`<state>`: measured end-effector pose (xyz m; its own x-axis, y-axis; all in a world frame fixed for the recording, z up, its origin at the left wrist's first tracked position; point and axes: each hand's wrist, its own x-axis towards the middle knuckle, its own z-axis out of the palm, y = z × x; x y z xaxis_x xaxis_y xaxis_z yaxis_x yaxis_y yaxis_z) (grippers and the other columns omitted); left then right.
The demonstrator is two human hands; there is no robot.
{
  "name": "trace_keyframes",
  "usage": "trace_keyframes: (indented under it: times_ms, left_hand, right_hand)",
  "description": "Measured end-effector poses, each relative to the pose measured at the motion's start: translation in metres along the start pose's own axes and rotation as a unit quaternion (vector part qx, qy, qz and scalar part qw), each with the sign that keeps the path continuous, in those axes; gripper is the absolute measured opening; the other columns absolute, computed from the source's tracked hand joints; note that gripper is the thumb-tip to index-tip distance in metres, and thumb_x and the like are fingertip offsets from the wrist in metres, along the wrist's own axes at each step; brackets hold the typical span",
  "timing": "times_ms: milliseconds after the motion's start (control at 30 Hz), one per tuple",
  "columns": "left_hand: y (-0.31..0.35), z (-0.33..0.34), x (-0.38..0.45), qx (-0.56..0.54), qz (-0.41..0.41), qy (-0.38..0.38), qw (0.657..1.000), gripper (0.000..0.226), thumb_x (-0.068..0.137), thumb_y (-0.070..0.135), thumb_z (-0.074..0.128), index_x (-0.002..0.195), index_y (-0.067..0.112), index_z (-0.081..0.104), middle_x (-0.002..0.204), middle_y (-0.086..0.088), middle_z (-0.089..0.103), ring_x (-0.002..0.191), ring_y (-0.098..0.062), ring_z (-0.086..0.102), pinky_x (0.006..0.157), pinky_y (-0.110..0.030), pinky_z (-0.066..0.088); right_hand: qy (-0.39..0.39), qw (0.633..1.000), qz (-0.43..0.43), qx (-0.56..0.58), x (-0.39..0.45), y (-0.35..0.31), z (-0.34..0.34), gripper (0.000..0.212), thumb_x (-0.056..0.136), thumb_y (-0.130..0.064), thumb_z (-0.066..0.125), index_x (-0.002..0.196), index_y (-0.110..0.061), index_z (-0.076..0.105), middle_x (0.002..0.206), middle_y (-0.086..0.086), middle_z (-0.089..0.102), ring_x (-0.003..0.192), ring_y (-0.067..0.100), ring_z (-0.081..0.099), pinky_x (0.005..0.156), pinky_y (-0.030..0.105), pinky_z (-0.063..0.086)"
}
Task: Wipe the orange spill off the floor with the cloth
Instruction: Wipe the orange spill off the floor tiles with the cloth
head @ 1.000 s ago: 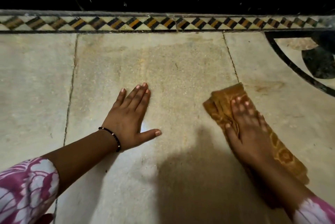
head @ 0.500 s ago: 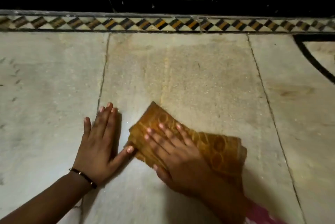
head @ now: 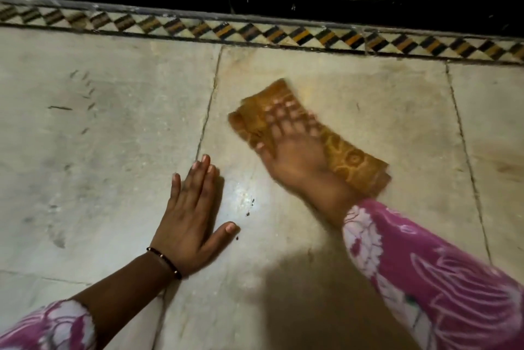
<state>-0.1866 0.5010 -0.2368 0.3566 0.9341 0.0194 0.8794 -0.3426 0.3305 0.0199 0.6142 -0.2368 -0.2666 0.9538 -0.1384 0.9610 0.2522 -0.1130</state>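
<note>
Head view: cloth (head: 348, 157) pressed flat on floor (head: 382, 100) under spread right hand (head: 295, 162), blurred; left hand (head: 190, 222) laid flat, released, apart.

One camera sits on my head, looking steeply down and forward from close above the floor (head: 107, 151). My left hand (head: 190, 216) and right hand (head: 295, 157) enter from the bottom edge. The patterned border strip (head: 283, 33) crosses the top, slightly tilted. There is only this one view.
</note>
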Motion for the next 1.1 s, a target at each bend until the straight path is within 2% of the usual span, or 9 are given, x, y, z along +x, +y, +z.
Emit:
trace_keyframes:
  times_ms: [133, 267, 400, 500, 600, 800, 933, 1000, 1100]
  left_hand:
    - [-0.002, 0.0, -0.004, -0.038, 0.018, 0.058, 0.997, 0.081, 0.094, 0.057, 0.026, 0.148, 0.0, 0.006, 0.157, -0.018, 0.002, 0.145, -0.032, 0.002, 0.116, -0.051, -0.002]
    - [-0.004, 0.002, -0.006, -0.029, 0.048, 0.066, 0.996, 0.081, 0.093, 0.059, 0.024, 0.149, 0.005, 0.001, 0.158, -0.012, -0.006, 0.145, -0.035, 0.001, 0.115, -0.054, -0.003]
    - [-0.002, 0.005, -0.004, 0.007, 0.06, 0.041, 0.997, 0.087, 0.09, 0.063, 0.026, 0.149, 0.004, -0.002, 0.158, -0.011, -0.011, 0.145, -0.034, -0.001, 0.115, -0.053, -0.003]
    - [0.003, 0.005, -0.005, 0.037, 0.059, 0.02, 0.997, 0.091, 0.089, 0.065, 0.027, 0.149, 0.002, -0.001, 0.158, -0.013, -0.012, 0.145, -0.034, -0.002, 0.116, -0.049, -0.008]
    - [0.022, 0.001, -0.005, 0.029, 0.093, 0.032, 0.995, 0.091, 0.09, 0.064, 0.028, 0.148, 0.001, -0.002, 0.157, -0.013, -0.013, 0.145, -0.033, -0.004, 0.116, -0.049, -0.008]
    - [0.071, -0.007, 0.049, 0.015, 0.185, 0.064, 0.98, 0.086, 0.091, 0.061, 0.025, 0.148, 0.005, -0.008, 0.156, -0.012, -0.018, 0.145, -0.032, -0.008, 0.114, -0.051, -0.01]
    - [0.065, -0.001, 0.084, 0.083, 0.181, 0.004, 0.98, 0.083, 0.091, 0.063, 0.019, 0.149, 0.006, 0.005, 0.157, -0.011, -0.004, 0.146, -0.025, -0.002, 0.113, -0.05, -0.014]
    - [0.059, 0.003, 0.088, 0.11, 0.17, -0.035, 0.979, 0.084, 0.09, 0.064, 0.019, 0.15, 0.005, 0.011, 0.157, -0.013, 0.002, 0.146, -0.023, 0.003, 0.112, -0.051, -0.015]
    - [0.05, 0.011, 0.084, 0.134, 0.159, -0.084, 0.975, 0.087, 0.088, 0.068, 0.021, 0.15, 0.007, 0.012, 0.158, -0.009, 0.004, 0.146, -0.019, 0.003, 0.113, -0.049, -0.015]
  right_hand:
    - [-0.001, 0.978, -0.208, 0.012, -0.064, -0.049, 0.013, 0.066, 0.093, -0.049, 0.032, 0.149, -0.016, 0.02, 0.158, 0.003, 0.014, 0.145, 0.02, 0.007, 0.116, 0.047, 0.003]
    - [-0.031, 0.975, -0.217, 0.02, -0.173, -0.002, 0.017, 0.06, 0.092, -0.047, 0.035, 0.146, -0.021, 0.03, 0.154, 0.0, 0.027, 0.143, 0.016, 0.018, 0.116, 0.042, 0.011]
    - [-0.047, 0.998, -0.03, -0.016, -0.209, 0.092, 0.005, 0.065, 0.094, -0.058, 0.015, 0.15, -0.028, 0.006, 0.153, 0.003, 0.025, 0.142, 0.012, 0.007, 0.115, 0.038, 0.001]
    - [-0.003, 0.991, 0.131, -0.001, -0.161, 0.129, -0.003, 0.069, 0.09, -0.061, 0.006, 0.15, -0.027, -0.002, 0.158, -0.002, 0.002, 0.144, 0.01, -0.008, 0.116, 0.04, -0.005]
    - [-0.011, 0.982, 0.188, -0.016, -0.1, 0.128, -0.008, 0.077, 0.084, -0.062, 0.0, 0.15, -0.022, -0.003, 0.159, 0.0, -0.006, 0.144, 0.016, -0.011, 0.116, 0.047, -0.007]
    - [-0.016, 0.994, -0.108, -0.016, -0.152, 0.038, 0.014, 0.069, 0.087, -0.049, 0.036, 0.149, -0.021, 0.023, 0.157, 0.002, 0.017, 0.145, 0.023, 0.011, 0.113, 0.057, 0.005]
    - [-0.055, 0.986, -0.159, -0.011, -0.238, 0.061, 0.023, 0.072, 0.084, -0.049, 0.042, 0.149, -0.025, 0.023, 0.155, -0.003, 0.023, 0.143, 0.019, 0.018, 0.112, 0.051, 0.014]
    - [-0.07, 0.993, -0.086, -0.031, -0.252, 0.105, 0.016, 0.073, 0.084, -0.048, 0.037, 0.15, -0.027, 0.015, 0.153, 0.0, 0.026, 0.142, 0.02, 0.021, 0.113, 0.05, 0.009]
    - [-0.054, 0.991, 0.123, -0.002, -0.228, 0.161, 0.0, 0.075, 0.082, -0.051, 0.026, 0.15, -0.032, -0.003, 0.158, -0.001, 0.009, 0.145, 0.015, 0.0, 0.116, 0.045, -0.003]
